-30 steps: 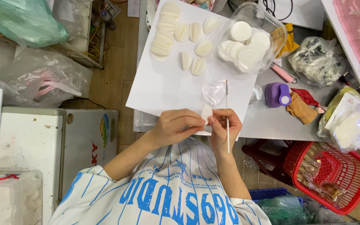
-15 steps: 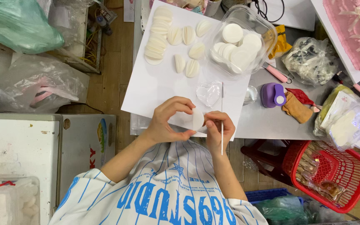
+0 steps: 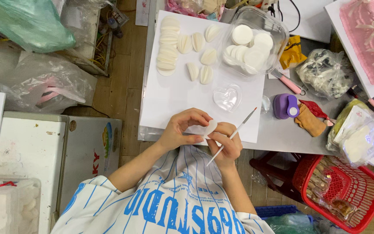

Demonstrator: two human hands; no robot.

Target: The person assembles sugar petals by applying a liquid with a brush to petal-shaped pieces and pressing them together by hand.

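Tilted from upright since the earlier frame, the thin white brush (image 3: 233, 135) now slants in the right hand (image 3: 226, 145), both it and left hand (image 3: 182, 130) pinching a white disc (image 3: 208, 128) at the white board's (image 3: 174, 99) near edge

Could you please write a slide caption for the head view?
Both hands, left and right, fold a white disc; right also holds a brush.
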